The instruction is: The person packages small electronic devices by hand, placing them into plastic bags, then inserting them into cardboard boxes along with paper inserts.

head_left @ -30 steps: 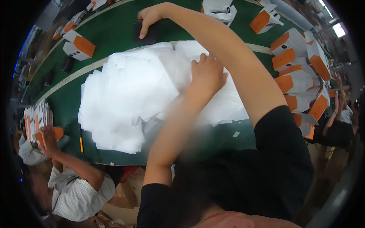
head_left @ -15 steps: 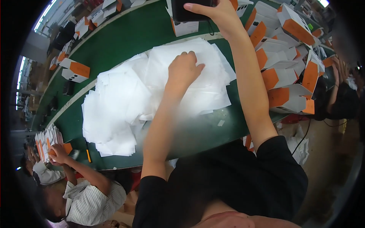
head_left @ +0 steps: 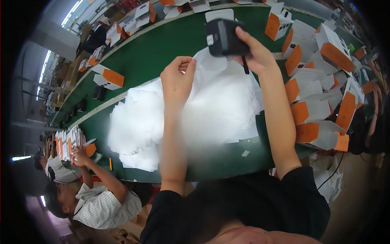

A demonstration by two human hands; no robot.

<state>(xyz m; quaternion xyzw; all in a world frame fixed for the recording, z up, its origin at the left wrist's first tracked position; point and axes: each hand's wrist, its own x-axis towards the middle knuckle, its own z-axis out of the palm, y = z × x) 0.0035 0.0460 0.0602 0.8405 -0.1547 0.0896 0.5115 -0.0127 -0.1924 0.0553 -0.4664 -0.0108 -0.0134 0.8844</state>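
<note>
My right hand (head_left: 260, 55) grips a black boxy device (head_left: 225, 37) with a short dark strap hanging from it, held up over the far part of the pile. With thumb and fingertips closed, my left hand (head_left: 178, 79) pinches the edge of a thin white sheet (head_left: 209, 61), which is lifted and reaches under the device. Whether this sheet is plain paper or a flat sleeve I cannot tell. Below both hands a broad, loose pile of white sheets (head_left: 136, 122) covers much of the green table (head_left: 211, 162).
Open white-and-orange boxes (head_left: 310, 110) are heaped at the right. Another box (head_left: 107, 78) stands at the left, beside a black device (head_left: 98, 93). An orange-handled tool (head_left: 110, 164) lies near the front edge. At the left, a co-worker (head_left: 103, 207) handles a row of cartons (head_left: 69, 142).
My left hand has moved off the pile, drawing up a thin white sheet by its edge. The black device in my right hand has come nearer and tilted. The whole view has shifted.
</note>
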